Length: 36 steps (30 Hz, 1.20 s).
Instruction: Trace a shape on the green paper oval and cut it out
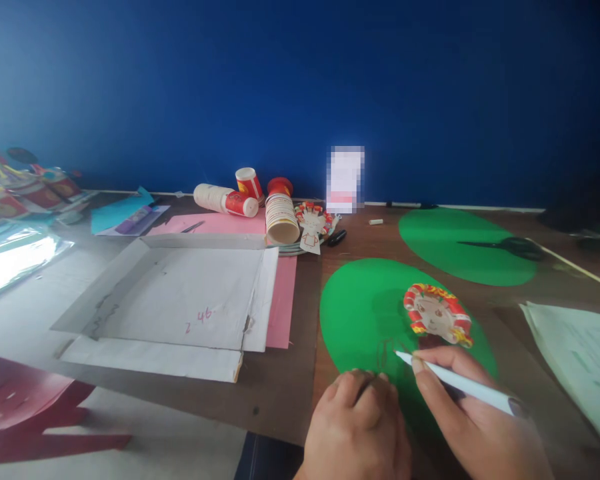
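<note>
My right hand point(475, 417) pinches a white pen point(455, 383), its tip touching a green paper oval point(365, 313) on the brown table. My left hand point(360, 427) rests on the oval's near edge with fingers curled under, nothing visible in it. A round paper doll head with a red and yellow curled rim point(437, 315) lies on the oval just beyond the pen tip. Faint drawn lines show on the green paper near the tip.
A second green oval point(460, 257) carries black scissors point(510, 247). A flattened white cardboard tray point(180, 307) lies on pink paper point(283, 300). Paper cups point(281, 217), a paper doll point(313, 230), a black marker point(337, 237) and white sheets point(580, 353) surround them. Red paper point(25, 400) lies near left.
</note>
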Available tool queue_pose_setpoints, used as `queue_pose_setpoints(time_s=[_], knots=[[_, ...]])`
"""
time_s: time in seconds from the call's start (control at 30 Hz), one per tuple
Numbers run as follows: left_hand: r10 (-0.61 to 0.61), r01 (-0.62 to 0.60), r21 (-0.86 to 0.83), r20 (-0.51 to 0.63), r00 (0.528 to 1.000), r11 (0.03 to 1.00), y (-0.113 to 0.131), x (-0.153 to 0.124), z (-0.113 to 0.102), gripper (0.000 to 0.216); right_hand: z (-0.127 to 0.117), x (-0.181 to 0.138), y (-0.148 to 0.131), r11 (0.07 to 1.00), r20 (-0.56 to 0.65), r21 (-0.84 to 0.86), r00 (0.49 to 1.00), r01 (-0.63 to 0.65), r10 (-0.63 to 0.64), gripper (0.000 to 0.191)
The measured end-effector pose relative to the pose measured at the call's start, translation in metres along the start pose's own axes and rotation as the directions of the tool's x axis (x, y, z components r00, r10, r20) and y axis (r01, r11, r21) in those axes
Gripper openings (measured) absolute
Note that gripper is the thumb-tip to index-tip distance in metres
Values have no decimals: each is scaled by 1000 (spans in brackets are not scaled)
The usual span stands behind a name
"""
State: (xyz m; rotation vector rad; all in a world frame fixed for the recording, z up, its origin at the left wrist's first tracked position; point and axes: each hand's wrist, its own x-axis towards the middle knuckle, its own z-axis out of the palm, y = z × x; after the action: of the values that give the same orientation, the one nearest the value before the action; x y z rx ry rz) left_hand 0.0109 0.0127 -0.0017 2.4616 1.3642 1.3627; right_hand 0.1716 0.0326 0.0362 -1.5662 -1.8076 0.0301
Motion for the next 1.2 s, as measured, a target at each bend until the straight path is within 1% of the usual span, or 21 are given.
queue_pose_setpoints(time_s=[0.1,0.23,0.37,0.53,0.7,0.83,0.93,1.03,1.13,1.2], knots=[[1,0,3,-21,1000,1000,0,0,0,22,-1,1,-1,1000,6,-12,1000,6,-6,18],[17,-17,6,-12,1000,1000,-1,2,-1,22,-2,4,-4,1000,7,8,1000,-4,3,20],[29,-29,5,-7,1000,1000,-2,2,-2,22,-2,3,-3,999,17,17,999,-35,34,21],[30,-30,8,-3,1000,1000,-2,1,-2,22,-2,-3,3,998,59,9,996,-63,63,20],[29,-30,6,5,1000,1000,-2,1,-3,21,-2,-3,4,993,63,19,992,-113,112,21],[37,-37,6,2,999,999,-2,1,-3,22,0,-5,6,990,95,19,986,-141,139,21],[32,-32,8,3,999,999,-2,1,-3,22,0,-6,6,987,88,20,983,-162,159,22],[28,-28,7,11,1000,1000,-2,0,-3,24,-1,-6,7,989,75,15,986,-147,146,22],[31,-31,8,14,999,999,-2,-1,-3,24,-2,-5,7,993,99,20,989,-116,113,19],[31,-31,7,14,999,999,-2,-1,-3,24,-2,-5,7,991,93,15,987,-136,134,21]])
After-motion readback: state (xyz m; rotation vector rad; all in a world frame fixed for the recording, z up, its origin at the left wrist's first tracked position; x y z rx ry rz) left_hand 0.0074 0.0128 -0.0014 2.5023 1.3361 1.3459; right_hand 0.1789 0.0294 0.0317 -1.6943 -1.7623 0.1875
